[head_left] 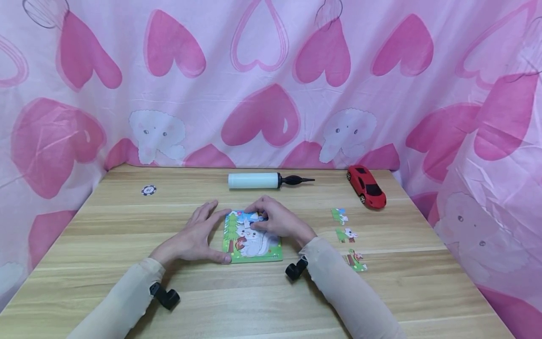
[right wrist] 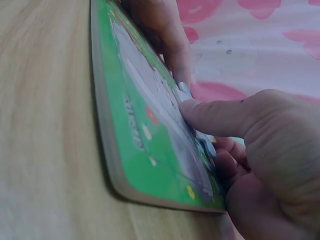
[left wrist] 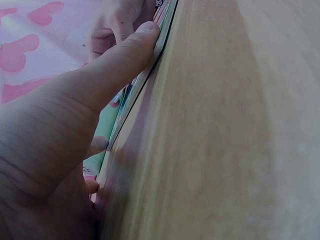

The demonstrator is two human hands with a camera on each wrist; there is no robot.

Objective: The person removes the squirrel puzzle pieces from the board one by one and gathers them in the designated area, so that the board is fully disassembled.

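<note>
A tabletop (head_left: 237, 301) is extending under the fingers. The left hand (head_left: 192, 239) is spreading its fingers wide, touching a puzzle board (head_left: 258, 259); the right hand (head_left: 280, 220) is leaning over it. A pump (head_left: 254, 181) and a red car (head_left: 366, 187) are lying beyond the fingers. Three loose pieces (head_left: 347, 235) are resting right of the right fingers, which are pinching another piece (right wrist: 207, 145). A chip (head_left: 148, 190) is lying beyond the left fingers.

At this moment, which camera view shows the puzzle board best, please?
The head view, because it looks down on the puzzle board and shows most of its picture. The left wrist view shows little beyond its edge; the right wrist view, a slanted, partly hidden close-up.
</note>
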